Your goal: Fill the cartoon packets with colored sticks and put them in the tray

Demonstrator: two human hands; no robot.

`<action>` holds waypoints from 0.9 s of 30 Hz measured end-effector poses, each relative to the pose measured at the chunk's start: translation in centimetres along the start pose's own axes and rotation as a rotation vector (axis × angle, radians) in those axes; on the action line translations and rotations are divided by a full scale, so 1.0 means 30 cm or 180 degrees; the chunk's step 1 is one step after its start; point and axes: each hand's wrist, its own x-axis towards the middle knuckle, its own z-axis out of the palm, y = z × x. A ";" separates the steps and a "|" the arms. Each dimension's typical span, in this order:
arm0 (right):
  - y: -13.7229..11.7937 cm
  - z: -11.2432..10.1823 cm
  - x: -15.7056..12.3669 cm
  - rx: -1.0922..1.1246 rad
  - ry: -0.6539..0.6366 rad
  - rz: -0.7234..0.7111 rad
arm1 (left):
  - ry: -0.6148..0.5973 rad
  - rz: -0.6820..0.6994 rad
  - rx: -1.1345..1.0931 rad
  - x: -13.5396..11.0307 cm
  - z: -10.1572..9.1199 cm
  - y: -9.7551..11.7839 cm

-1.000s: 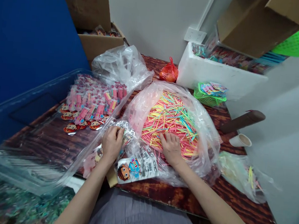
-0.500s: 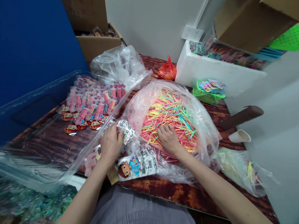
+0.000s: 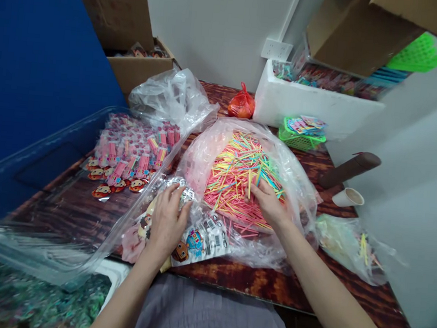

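The coloured sticks [image 3: 224, 180] lie heaped in the plastic bag [image 3: 196, 159], at the middle of the table [image 3: 238, 288]; very many are yet loose. Your right hand [image 3: 271, 205] pinches a few above the heap. Your left hand [image 3: 168, 221] is over silver pouches [image 3: 216, 240]; whether its fingers grasp one, I cannot tell. Farther left, the clear tub [image 3: 41, 264] holds many filled packs [image 3: 122, 148], seemingly finished.

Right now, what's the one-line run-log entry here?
left hand: over printed silver pouches | right hand: holding thin coloured sticks over open plastic bag | filled packets: in clear plastic bin
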 end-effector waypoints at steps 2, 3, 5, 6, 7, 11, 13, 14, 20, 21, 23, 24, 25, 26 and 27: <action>0.028 -0.014 -0.060 0.0732 -0.0263 0.0646 | -0.0157 0.0047 -0.0319 -0.009 0.014 0.040; 0.052 -0.018 -0.092 0.1021 -0.0353 0.0977 | -0.0275 0.0058 -0.0513 -0.014 0.026 0.061; 0.108 -0.021 -0.153 0.1556 -0.0475 0.1518 | -0.0538 0.0074 -0.0909 -0.023 0.057 0.105; 0.136 -0.020 -0.177 0.1805 -0.0521 0.1698 | -0.0660 0.0079 -0.1079 -0.027 0.075 0.127; 0.160 -0.017 -0.197 0.2030 -0.0567 0.1816 | -0.0769 0.0091 -0.1225 -0.030 0.093 0.148; 0.204 -0.010 -0.229 0.2404 -0.0606 0.1865 | -0.1065 0.0186 -0.1519 -0.034 0.153 0.214; 0.203 -0.013 -0.228 0.2373 -0.0612 0.1836 | -0.1142 0.0239 -0.1525 -0.033 0.170 0.230; 0.201 -0.016 -0.226 0.2375 -0.0621 0.1834 | -0.1165 0.0255 -0.1509 -0.033 0.175 0.234; 0.207 -0.012 -0.202 0.2485 -0.0676 0.2087 | -0.1238 0.0203 -0.1413 -0.034 0.194 0.236; 0.205 -0.010 -0.196 0.2431 -0.0633 0.2040 | -0.1240 0.0185 -0.1420 -0.034 0.197 0.236; 0.185 -0.012 -0.186 0.2245 -0.0594 0.1828 | -0.1225 0.0149 -0.1450 -0.031 0.200 0.236; 0.165 -0.017 -0.182 0.2093 -0.0616 0.1686 | -0.1199 0.0124 -0.1472 -0.028 0.201 0.236; 0.139 -0.023 -0.179 0.1884 -0.0624 0.1491 | -0.1159 0.0091 -0.1502 -0.026 0.199 0.237; 0.108 -0.031 -0.178 0.1597 -0.0584 0.1233 | -0.1113 0.0050 -0.1542 -0.024 0.196 0.238; 0.077 -0.037 -0.179 0.1238 -0.0497 0.0926 | -0.1060 0.0000 -0.1593 -0.024 0.192 0.242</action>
